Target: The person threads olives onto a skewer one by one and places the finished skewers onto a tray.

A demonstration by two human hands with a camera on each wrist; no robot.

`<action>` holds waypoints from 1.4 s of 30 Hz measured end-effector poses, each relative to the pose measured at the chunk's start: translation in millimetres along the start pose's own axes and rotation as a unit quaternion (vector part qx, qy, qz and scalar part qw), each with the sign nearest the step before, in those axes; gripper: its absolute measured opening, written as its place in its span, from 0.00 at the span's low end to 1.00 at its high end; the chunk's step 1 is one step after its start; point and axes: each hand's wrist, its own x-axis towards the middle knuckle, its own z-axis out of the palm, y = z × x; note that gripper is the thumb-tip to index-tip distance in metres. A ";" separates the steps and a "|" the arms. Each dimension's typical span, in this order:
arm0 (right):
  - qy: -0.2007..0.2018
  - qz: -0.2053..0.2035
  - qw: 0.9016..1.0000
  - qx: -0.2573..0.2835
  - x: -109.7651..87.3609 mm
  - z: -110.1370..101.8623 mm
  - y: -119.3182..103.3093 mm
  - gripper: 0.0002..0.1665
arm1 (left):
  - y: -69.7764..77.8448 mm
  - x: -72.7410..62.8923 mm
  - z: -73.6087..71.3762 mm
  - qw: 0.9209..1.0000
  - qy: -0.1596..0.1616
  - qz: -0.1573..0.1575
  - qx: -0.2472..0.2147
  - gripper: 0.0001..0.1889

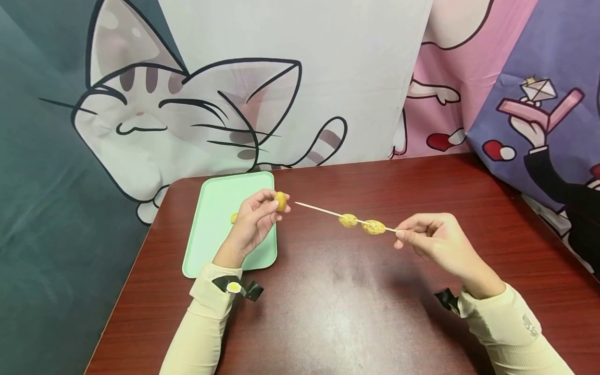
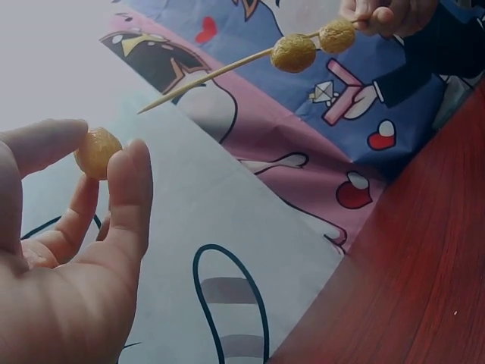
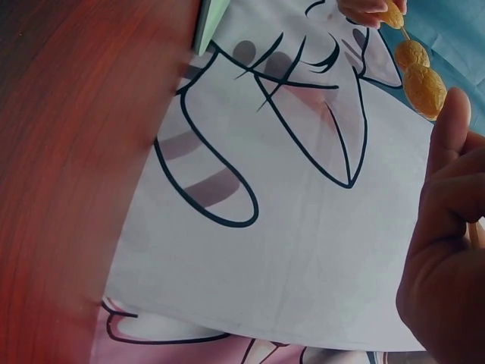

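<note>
My left hand [image 1: 253, 223] pinches a small golden-yellow ball [image 1: 280, 201] with a wrinkled skin between thumb and fingers. My right hand [image 1: 438, 240] grips the blunt end of a thin wooden skewer [image 1: 319, 209]. Threaded on that skewer are two similar balls, one [image 1: 348, 221] near its middle and another [image 1: 374, 227] closer to my right fingers. Its bare pointed tip aims left at the pinched ball; in the left wrist view a gap separates the tip from this ball [image 2: 97, 154]. Both hands are raised above the table.
A mint-green tray [image 1: 206, 247] lies on the left of the dark red wooden table [image 1: 337, 312], below my left hand. Another yellow ball [image 1: 233, 217] is on it, partly hidden by that hand. A cartoon-printed cloth [image 1: 356, 67] hangs behind the table.
</note>
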 end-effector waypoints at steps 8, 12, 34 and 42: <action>-0.001 0.003 1.000 0.002 -0.2 0.8 -1.3 0.06 | 2.4 1.0 -0.7 1.000 0.008 -0.019 -0.018 0.13; -0.002 0.002 1.000 0.006 -0.1 0.7 -1.3 0.07 | 3.5 1.5 -0.6 1.000 0.018 -0.021 -0.003 0.13; 0.000 0.002 1.000 0.000 -0.8 2.2 -4.5 0.06 | 5.7 -0.9 0.7 0.996 -0.037 -0.003 -0.081 0.16; -0.001 0.003 1.000 0.000 -2.2 3.2 -4.5 0.06 | 4.1 -1.8 1.0 0.996 -0.047 -0.002 -0.075 0.17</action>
